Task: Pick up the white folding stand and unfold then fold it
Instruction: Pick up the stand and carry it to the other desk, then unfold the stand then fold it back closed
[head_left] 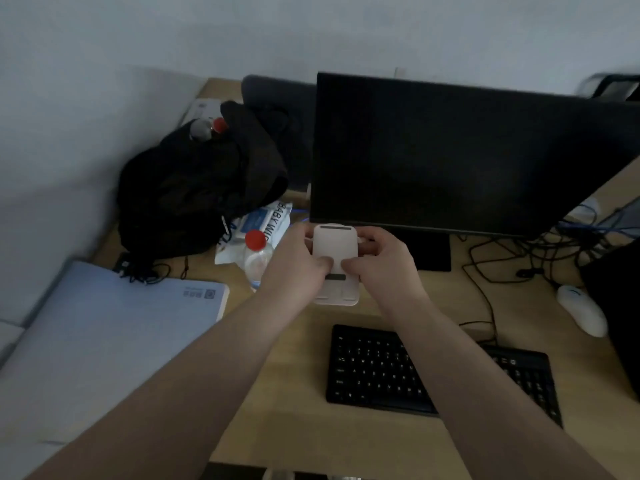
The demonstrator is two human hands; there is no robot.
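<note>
The white folding stand [335,244] is a flat rounded slab with a dark slot near each end. It is held above the desk, just in front of the monitor's lower edge. My left hand [294,265] grips its left side, thumb pressed on the front face. My right hand [384,268] grips its right side, thumb also on the front, fingers wrapped behind. The stand's panels lie flat together; its lower end shows below my thumbs.
A black monitor [467,150] stands directly behind the stand. A black keyboard [374,368] lies below my hands. A red-capped water bottle [256,254], wipes packet [266,220] and black backpack [194,188] sit left. A white mouse [581,310] and cables lie right. A blue notebook [114,334] is at the near left.
</note>
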